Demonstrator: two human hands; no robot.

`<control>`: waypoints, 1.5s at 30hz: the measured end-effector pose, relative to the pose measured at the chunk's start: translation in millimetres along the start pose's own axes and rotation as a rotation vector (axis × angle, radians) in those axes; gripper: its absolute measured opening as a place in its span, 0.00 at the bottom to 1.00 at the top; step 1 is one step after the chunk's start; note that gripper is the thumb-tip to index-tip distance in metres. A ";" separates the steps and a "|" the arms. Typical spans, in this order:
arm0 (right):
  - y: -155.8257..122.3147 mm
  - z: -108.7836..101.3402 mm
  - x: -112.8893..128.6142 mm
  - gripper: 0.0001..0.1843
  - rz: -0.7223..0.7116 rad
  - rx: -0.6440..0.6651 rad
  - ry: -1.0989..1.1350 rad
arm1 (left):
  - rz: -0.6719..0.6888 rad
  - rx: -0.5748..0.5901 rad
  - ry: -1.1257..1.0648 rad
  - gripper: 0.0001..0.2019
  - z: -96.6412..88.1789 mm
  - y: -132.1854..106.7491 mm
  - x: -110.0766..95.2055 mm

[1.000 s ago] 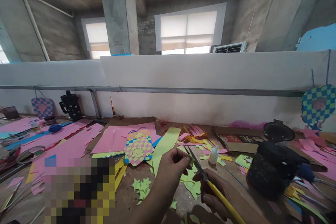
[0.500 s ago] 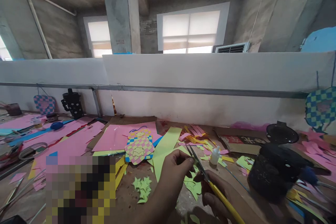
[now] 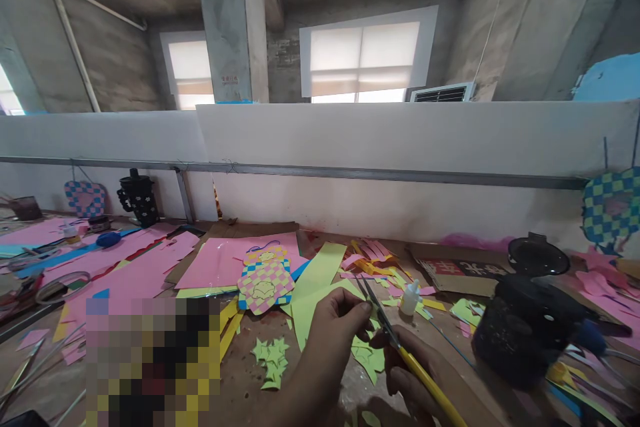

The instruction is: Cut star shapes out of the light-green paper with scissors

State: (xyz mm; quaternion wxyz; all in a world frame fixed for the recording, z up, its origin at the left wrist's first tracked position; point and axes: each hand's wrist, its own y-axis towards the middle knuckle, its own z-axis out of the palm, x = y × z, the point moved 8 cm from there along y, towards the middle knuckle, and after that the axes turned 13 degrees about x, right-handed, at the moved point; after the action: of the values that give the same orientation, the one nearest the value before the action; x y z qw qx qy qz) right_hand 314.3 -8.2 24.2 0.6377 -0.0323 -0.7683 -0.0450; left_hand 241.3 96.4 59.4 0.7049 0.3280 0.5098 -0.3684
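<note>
My left hand point(image 3: 333, 327) is closed in a pinch on a small piece of light green paper point(image 3: 371, 324) at the lower middle of the view. My right hand point(image 3: 417, 380) grips yellow-handled scissors point(image 3: 400, 347), whose blades point(image 3: 373, 300) point up and away, right beside the left fingertips. Under my hands lie green paper offcuts point(image 3: 367, 357), and a little pile of cut green stars point(image 3: 271, 357) sits to the left. A long light green strip point(image 3: 315, 280) lies just beyond my left hand.
A woven pink, yellow and blue checkered piece point(image 3: 265, 280) lies on pink sheets point(image 3: 220, 263). A small glue bottle point(image 3: 410, 297) stands behind the scissors. A black pot point(image 3: 525, 330) and its lid point(image 3: 537, 257) stand at the right. A white partition wall point(image 3: 400, 167) backs the table.
The camera view has shifted slightly. My hands stay together at the green paper, with the scissors barely moved.
</note>
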 end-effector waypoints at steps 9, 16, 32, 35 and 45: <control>0.0 4.3 4.5 0.33 0.051 -0.003 0.103 | 0.004 -0.002 -0.006 0.11 -1.4 1.9 4.8; -1.4 1.9 1.6 0.33 0.022 -0.022 0.099 | 0.014 -0.016 0.025 0.11 -2.0 2.4 1.9; 0.4 -26.0 -23.9 0.29 -0.021 -0.116 0.037 | 0.009 0.028 0.092 0.10 0.8 1.1 -3.7; -4.8 -38.7 -6.7 0.33 -0.069 -0.260 0.089 | -0.021 0.057 0.135 0.10 3.3 1.8 1.4; -9.9 -50.0 -8.1 0.24 -0.089 -0.415 0.208 | -0.136 0.209 0.257 0.11 17.0 1.9 19.0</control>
State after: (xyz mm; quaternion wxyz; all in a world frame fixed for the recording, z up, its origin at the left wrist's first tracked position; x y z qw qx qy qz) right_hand 363.7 -23.5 25.1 0.6904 -0.1241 -0.6735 -0.2330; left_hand 255.0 79.6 45.8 0.5695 0.4085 0.5757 -0.4211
